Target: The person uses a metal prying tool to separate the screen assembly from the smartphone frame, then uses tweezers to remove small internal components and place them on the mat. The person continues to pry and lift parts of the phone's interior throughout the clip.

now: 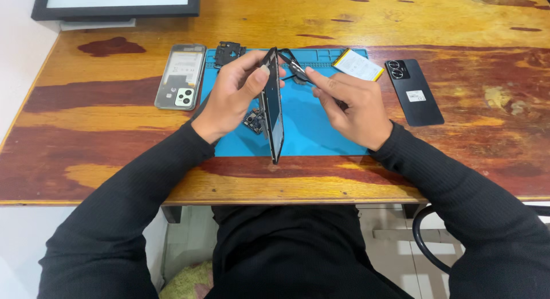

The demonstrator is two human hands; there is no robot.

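My left hand (234,92) grips a dark phone body (275,112) that stands on its long edge over the blue work mat (312,135). My right hand (350,107) holds a thin dark tool (293,65) whose tip reaches the top of the phone body. A small black circuit part (254,120) lies on the mat just below my left hand. Black sleeves cover both forearms.
A grey back cover with camera cut-outs (181,76) lies left of the mat, and a black plastic part (228,51) at its far left corner. A white and yellow battery (358,64) and a black phone back (413,92) lie to the right. A dark-framed screen (114,5) stands at the far left.
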